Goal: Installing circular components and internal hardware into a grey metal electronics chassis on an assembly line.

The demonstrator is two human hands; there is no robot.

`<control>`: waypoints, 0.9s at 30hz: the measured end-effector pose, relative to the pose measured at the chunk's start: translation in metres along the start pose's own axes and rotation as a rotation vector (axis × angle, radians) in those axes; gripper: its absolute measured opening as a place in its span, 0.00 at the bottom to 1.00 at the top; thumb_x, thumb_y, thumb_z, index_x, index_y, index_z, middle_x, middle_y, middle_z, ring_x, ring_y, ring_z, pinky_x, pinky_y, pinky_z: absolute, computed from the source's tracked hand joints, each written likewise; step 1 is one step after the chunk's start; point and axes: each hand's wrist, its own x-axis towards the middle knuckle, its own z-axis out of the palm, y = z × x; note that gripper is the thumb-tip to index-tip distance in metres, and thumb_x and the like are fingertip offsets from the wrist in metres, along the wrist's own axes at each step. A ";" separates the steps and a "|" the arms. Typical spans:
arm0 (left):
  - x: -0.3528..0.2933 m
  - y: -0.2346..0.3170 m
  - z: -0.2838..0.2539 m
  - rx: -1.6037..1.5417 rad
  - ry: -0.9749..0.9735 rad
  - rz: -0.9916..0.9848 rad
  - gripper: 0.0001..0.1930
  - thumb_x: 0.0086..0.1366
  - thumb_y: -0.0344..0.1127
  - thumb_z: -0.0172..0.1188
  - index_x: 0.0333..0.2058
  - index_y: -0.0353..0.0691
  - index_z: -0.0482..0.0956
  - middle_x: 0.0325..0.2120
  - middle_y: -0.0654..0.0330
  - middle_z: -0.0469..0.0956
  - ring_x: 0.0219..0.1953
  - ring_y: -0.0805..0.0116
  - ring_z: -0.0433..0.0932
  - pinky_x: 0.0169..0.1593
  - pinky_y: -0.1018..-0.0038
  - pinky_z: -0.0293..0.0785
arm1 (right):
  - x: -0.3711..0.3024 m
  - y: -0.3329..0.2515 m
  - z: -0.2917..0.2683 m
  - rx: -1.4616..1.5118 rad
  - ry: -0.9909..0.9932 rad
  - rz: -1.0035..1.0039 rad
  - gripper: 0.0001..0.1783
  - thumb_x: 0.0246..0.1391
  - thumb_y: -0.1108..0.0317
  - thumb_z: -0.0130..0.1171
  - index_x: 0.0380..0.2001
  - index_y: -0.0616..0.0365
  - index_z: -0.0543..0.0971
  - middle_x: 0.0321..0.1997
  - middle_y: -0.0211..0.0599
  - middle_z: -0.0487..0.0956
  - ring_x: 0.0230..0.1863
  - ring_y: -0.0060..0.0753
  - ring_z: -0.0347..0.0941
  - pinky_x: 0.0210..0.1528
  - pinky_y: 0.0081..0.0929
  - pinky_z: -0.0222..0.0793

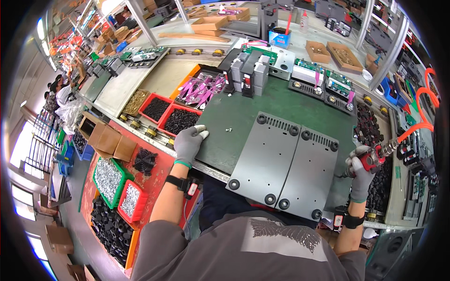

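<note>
My left hand (188,144), in a grey glove with white fingertips, is at the left edge of the dark green work mat (220,112). Its fingers are bent and close together; whatever they may hold is hidden. A few small silver screws (228,129) lie on the mat just right of it. My gloved right hand (360,175) is closed around a red air screwdriver (373,159) with an orange coiled hose. Between my hands lie two grey metal panels (267,157) (310,171), side by side, with black round feet at their corners and rows of vent slots.
Upright heatsink units (248,70) and green circuit boards (307,72) stand along the mat's far side. To the left are red bins of black parts (180,120), purple-handled pieces (201,89), a green bin of silver screws (108,178) and black caps (111,229). Dark parts (368,124) fill the right side.
</note>
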 end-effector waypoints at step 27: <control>0.027 0.080 0.020 0.039 -0.271 0.261 0.19 0.67 0.45 0.56 0.49 0.39 0.76 0.34 0.61 0.80 0.32 0.68 0.79 0.38 0.69 0.76 | -0.004 -0.032 0.013 -0.189 -0.103 -0.163 0.16 0.46 0.71 0.64 0.40 0.58 0.77 0.27 0.28 0.76 0.28 0.16 0.69 0.35 0.21 0.68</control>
